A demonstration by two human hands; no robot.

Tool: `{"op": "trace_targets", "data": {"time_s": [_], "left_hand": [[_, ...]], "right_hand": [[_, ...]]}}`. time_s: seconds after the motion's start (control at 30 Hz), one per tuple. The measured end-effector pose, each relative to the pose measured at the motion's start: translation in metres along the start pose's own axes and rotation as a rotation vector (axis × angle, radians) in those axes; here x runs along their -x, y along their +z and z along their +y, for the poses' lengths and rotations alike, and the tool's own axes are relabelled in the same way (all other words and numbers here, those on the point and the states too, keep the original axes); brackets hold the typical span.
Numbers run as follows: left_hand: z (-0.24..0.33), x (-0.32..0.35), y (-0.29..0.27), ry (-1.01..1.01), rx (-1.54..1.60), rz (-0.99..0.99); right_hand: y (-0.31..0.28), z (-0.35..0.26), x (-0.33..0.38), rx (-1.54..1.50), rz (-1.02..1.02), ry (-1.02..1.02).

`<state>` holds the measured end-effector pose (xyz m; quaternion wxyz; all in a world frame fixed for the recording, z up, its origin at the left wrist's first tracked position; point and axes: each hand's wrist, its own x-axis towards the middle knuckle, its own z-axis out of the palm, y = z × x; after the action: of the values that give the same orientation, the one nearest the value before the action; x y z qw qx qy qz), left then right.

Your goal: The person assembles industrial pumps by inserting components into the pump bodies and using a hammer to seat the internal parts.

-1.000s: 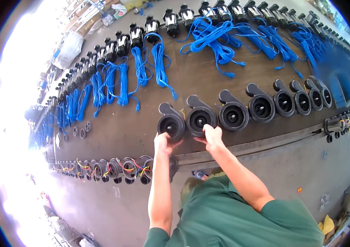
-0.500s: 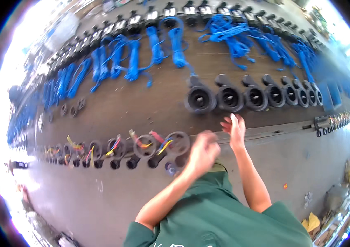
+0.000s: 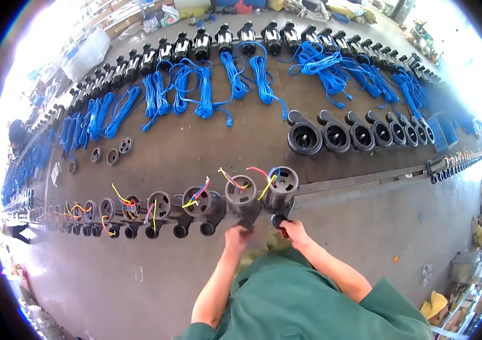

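Note:
Two black pump housings stand side by side at the near table edge, each with a round slotted top and thin coloured wires. My left hand (image 3: 237, 237) is closed on the lower end of the left pump housing (image 3: 242, 207); its fingertips are partly hidden. The right pump housing (image 3: 280, 195) has a short round spout toward me, and my right hand (image 3: 294, 233) grips it there. From its top come red, yellow and blue wires (image 3: 269, 181). Further left, a similar housing (image 3: 211, 211) stands at the edge, untouched, in a row of several more.
Black cup-shaped parts (image 3: 304, 139) line up on the right half of the table. Behind them lie blue cord bundles (image 3: 234, 79) and a long row of black and silver pumps (image 3: 202, 45). Small black rings (image 3: 113, 157) lie at left. A blue bin (image 3: 442, 134) stands far right.
Both hands have come back from over the table to its near edge. They now hold two neighbouring pump housings. My view has shifted and shows more of the far side.

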<state>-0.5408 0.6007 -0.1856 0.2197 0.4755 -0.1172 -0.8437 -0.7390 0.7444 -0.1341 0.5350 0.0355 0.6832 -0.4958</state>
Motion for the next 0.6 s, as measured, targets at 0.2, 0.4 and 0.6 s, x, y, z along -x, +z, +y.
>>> {"op": "trace_targets", "data": {"time_s": [0.2, 0.4, 0.6], "left_hand": [[0.055, 0.058, 0.112, -0.068, 0.066, -0.104], [0.026, -0.009, 0.089, 0.424, -0.616, 0.356], [0.054, -0.058, 0.109, 0.971, -0.796, 0.390]], "right_hand": [[0.016, -0.108, 0.040, 0.201, 0.133, -0.095], [-0.008, -0.119, -0.023, 0.635, 0.327, -0.470], [-0.025, -0.133, -0.073, 0.744, 0.202, -1.000]]}}
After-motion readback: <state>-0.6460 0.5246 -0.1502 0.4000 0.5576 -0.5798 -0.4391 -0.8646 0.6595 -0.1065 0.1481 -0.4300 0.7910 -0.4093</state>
